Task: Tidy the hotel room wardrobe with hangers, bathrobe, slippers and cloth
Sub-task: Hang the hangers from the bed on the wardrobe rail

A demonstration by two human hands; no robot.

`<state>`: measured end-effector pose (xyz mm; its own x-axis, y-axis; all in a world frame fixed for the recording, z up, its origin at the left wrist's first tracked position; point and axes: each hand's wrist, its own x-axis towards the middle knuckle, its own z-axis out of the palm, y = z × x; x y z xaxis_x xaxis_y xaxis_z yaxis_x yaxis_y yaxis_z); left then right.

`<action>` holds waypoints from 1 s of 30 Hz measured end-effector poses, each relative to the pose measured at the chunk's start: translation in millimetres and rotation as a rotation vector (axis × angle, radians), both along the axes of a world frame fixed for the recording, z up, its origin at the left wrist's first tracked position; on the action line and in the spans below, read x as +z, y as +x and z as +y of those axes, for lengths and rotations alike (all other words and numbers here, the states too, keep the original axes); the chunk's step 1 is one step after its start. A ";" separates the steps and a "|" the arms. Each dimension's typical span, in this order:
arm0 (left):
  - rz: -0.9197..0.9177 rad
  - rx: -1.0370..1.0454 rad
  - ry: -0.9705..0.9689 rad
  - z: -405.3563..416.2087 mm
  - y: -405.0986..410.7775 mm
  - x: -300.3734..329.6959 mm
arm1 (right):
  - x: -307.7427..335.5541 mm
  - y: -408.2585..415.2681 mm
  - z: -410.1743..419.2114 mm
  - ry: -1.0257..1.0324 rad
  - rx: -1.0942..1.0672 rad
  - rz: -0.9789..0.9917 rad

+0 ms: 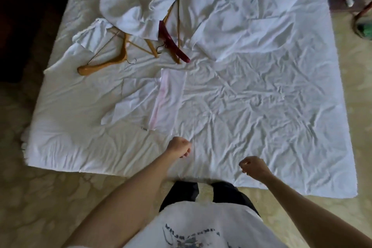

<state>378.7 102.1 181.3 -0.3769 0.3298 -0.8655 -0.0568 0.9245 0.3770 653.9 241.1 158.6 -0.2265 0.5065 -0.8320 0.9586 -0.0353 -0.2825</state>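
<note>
Presently, your left hand (pixel 179 146) and right hand (pixel 254 167) are curled, holding nothing visible above the sheet (pixel 261 106). The cloth (pixel 153 98) lies beyond your left fingers, hangers (pixel 104 62) farther. Pinch its near corners evenly.

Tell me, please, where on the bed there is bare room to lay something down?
The sheet lies bare right of the folded cloth, down to the near edge. The far left is crowded: wooden hangers, a red hanger and heaped white fabric.

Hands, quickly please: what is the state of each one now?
Left hand: fingers curled, nothing visibly held.
Right hand: fingers curled, nothing visibly held.
</note>
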 end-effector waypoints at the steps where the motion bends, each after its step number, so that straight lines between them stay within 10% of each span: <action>1: 0.010 0.048 -0.007 10.7 -8.3 -0.4 | -0.2 -17.2 20.1 -0.007 0.020 0.032; 18: 0.138 0.422 0.093 214.5 -252.2 -89.6 | -67.4 -406.7 247.6 0.135 0.291 0.266; 30: 0.318 0.282 0.093 310.1 -359.5 -216.7 | -181.7 -558.0 272.5 0.474 0.361 0.298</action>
<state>19.2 412.2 -35.4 -0.7064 0.2467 -0.6634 -0.1700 0.8507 0.4974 95.9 513.6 -23.1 -0.6360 0.6514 -0.4137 0.7657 0.4664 -0.4428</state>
